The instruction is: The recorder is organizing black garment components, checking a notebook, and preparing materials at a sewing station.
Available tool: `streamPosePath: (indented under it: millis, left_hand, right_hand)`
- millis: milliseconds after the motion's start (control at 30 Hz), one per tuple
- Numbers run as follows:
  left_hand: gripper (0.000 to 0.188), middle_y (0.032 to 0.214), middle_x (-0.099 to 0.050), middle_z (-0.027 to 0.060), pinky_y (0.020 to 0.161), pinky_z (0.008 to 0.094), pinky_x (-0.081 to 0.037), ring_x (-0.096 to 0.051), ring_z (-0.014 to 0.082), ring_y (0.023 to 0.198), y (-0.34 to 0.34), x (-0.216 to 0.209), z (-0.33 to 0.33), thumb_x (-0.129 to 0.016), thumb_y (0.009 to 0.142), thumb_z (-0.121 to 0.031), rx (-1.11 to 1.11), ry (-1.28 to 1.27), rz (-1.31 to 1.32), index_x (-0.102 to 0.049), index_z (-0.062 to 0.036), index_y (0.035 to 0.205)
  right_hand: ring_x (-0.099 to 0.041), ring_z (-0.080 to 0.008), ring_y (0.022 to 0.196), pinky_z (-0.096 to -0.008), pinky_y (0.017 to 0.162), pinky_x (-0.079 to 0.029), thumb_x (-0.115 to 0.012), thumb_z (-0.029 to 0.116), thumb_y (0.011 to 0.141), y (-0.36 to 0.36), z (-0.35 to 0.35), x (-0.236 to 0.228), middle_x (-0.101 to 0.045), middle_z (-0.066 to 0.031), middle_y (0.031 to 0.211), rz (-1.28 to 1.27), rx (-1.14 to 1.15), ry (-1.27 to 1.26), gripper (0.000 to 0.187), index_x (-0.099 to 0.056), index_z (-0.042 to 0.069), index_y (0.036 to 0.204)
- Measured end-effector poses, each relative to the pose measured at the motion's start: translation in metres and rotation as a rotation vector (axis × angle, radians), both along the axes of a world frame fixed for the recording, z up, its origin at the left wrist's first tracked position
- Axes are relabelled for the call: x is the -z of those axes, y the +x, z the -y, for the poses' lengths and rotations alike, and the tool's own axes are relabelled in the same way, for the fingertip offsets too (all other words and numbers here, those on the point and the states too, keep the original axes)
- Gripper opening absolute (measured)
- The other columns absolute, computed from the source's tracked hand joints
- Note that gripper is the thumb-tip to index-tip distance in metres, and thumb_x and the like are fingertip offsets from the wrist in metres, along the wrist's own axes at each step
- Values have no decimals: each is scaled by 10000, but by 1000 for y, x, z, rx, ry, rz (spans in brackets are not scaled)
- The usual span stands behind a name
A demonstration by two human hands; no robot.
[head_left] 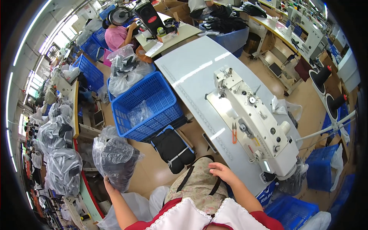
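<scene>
A clear plastic bag [116, 159] packed with dark grey and black pieces is at my left side. My left hand [110, 185] grips its lower left edge, and some fingers are hidden by the plastic. My right hand [220, 171] hovers above my lap with its fingers apart, holding nothing. Below it lies a floral apron [197, 183] with dark straps. To the right stands a white sewing machine [253, 119] on a grey-white table [184, 73]. Small orange-handled thread snips [234, 134] rest on that table beside the machine.
A blue plastic crate [149, 124] with clear plastic inside stands ahead. A black padded seat [172, 149] is between it and my lap. Filled bags [63, 168] crowd the left bench. Thread cones [321, 76] stand at right. A person in pink [115, 37] sits farther off.
</scene>
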State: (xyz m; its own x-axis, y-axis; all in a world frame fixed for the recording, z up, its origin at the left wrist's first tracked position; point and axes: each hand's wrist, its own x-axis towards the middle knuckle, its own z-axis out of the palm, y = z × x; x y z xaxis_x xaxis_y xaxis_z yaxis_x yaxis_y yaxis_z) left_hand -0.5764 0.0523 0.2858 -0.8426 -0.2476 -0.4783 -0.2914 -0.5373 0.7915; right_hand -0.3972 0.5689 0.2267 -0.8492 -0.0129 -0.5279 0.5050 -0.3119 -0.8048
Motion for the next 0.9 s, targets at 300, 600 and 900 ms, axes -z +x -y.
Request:
streamPosePath:
  millis: [300,600,900]
  left_hand:
    - [422,1076,-631,109,886,380,-482,-606,265,978,-168,-9,-166,-592,788,-243,175,-49,-48,-566,-33,1153]
    - [270,903,-620,83,781,310,-478,-599,200,827,-379,17,-372,-562,729,-15,751,-234,-289,-580,-2,998]
    - [317,964,-602,120,778,326,-496,-598,224,870,-483,84,-491,-556,760,-6,1036,-126,-57,-542,26,1075]
  right_hand:
    - [-575,-143,1031,-275,843,-469,-583,167,905,-32,-25,12,-595,-68,1197,32,114,-20,365,-529,32,1239]
    - [-564,-149,1044,-277,856,-459,-642,200,873,-178,-47,45,-599,-63,1153,122,437,-168,408,-536,48,1236]
    - [-623,-160,752,-300,705,-499,-649,245,838,-277,-35,76,-675,-70,854,175,412,599,310,-635,69,1092]
